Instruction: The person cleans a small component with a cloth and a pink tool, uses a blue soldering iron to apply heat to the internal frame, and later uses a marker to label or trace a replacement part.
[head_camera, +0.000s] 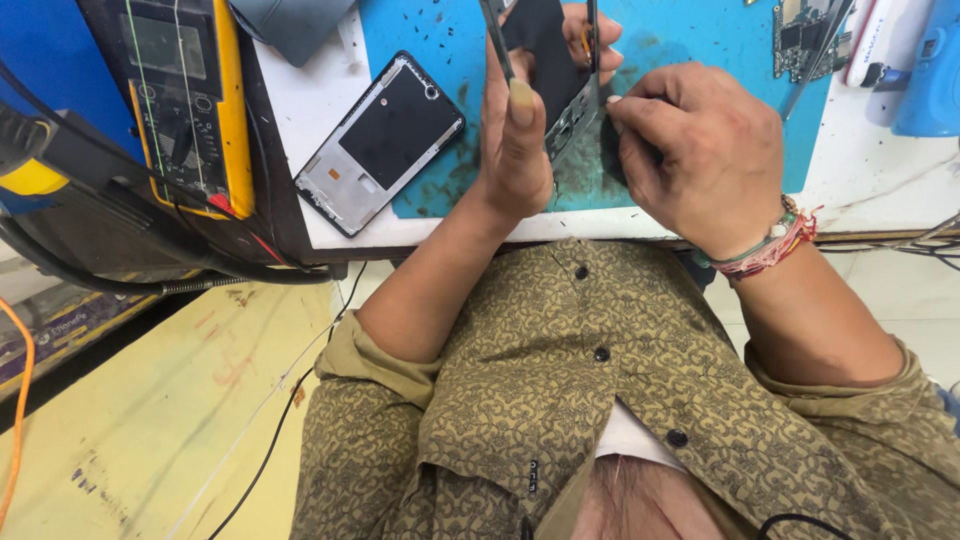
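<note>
My left hand (520, 130) holds a dark phone body (552, 60) upright over the blue work mat (440, 40), thumb along its near edge and fingers behind it. My right hand (690, 150) is closed next to the phone's lower right edge, fingertips pinched against it; a thin metal tool (593, 30) rises by the phone, and which hand holds it I cannot tell. A second phone frame (380, 140), silver with a black centre, lies flat on the mat's left edge.
A yellow multimeter (190, 100) with red and black leads stands at the left beside a black box. A circuit board (800, 35) and tweezers (815, 60) lie at the far right of the mat. A blue tool (925, 70) sits at the right edge of the white table (870, 170).
</note>
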